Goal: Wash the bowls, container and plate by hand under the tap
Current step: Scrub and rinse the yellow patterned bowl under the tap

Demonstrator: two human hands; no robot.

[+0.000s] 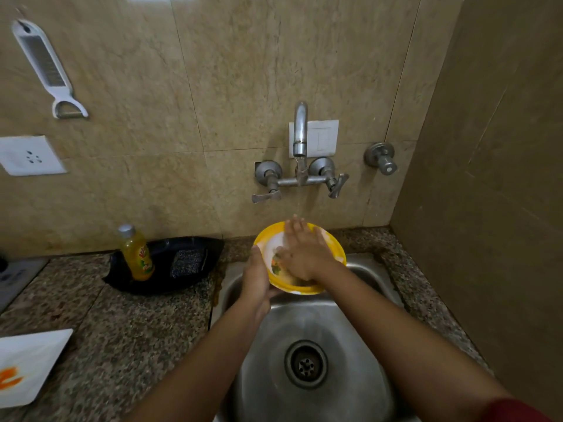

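Hands: left (257,281) grips bowl (335,249), right (300,251) flat inside.

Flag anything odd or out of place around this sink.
A white switch plate sits on the wall right behind the running tap, close to the water. Brownish grime streaks the counter at the left rim of the sink.

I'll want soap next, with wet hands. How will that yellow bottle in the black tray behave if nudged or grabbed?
The yellow bottle is tall and narrow, standing in the black tray, so a nudge would probably tip it. It looks nearly full, so likely heavy for its size. Its smooth plastic may slip when wet.
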